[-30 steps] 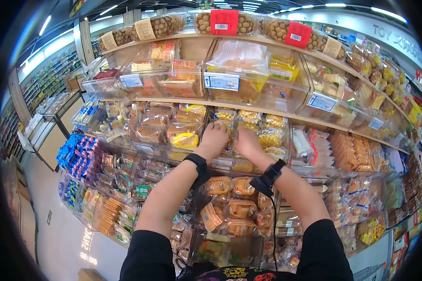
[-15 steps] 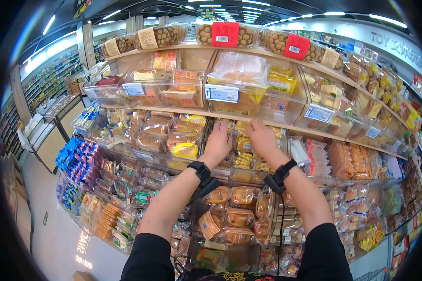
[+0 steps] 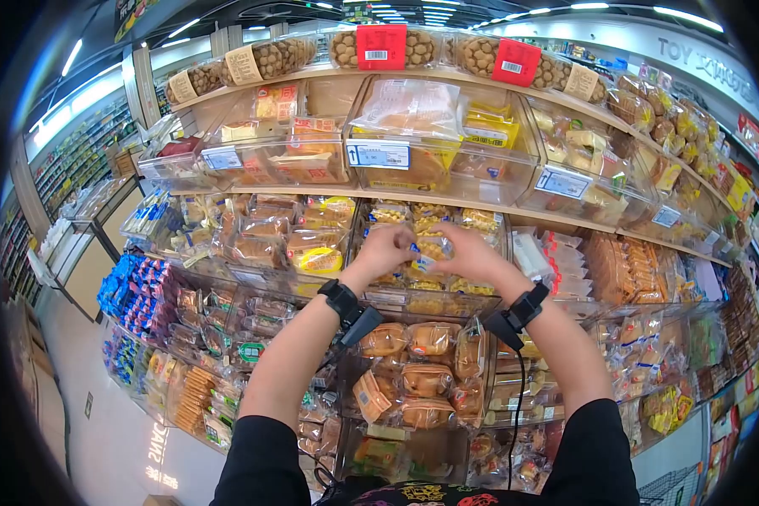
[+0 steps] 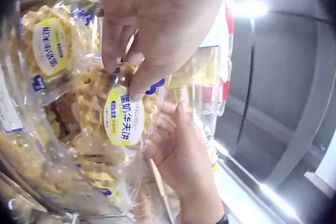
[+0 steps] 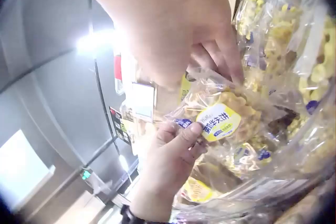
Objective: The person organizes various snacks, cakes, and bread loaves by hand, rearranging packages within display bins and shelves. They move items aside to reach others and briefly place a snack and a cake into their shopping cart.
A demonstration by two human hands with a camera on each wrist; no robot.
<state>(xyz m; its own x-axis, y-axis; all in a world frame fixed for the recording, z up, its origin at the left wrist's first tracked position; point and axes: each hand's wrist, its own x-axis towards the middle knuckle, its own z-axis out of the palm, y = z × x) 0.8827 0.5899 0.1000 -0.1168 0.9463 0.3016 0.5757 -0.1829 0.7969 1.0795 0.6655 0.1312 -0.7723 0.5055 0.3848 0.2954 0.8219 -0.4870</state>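
Note:
A clear-wrapped waffle [image 4: 94, 111] with a white and yellow label is held between both hands over a clear bin of similar packs. My left hand [image 3: 386, 251] pinches one edge of the wrapper; in the right wrist view its thumb [image 5: 195, 131] lies on the front beside the label. From the opposite side my right hand [image 3: 474, 255] grips the pack, its fingers [image 5: 227, 58] curled at the wrapper's far edge. In the left wrist view the right hand's thumb points up beside the pack. More wrapped waffles [image 4: 50, 40] lie around and below it.
The clear bin's front wall [image 3: 422, 301] runs below the hands. Wrapped cakes [image 3: 266, 236] fill the bin to the left, and wrapped buns [image 3: 430, 379] the one beneath. A wooden shelf edge [image 3: 447, 202] passes just above the hands. A black cable [image 3: 519, 405] hangs from the right wrist.
Both hands have drawn back from deeper among the waffle packs toward the bin's front and closer together. A waffle pack now shows between them. The head view has shifted slightly.

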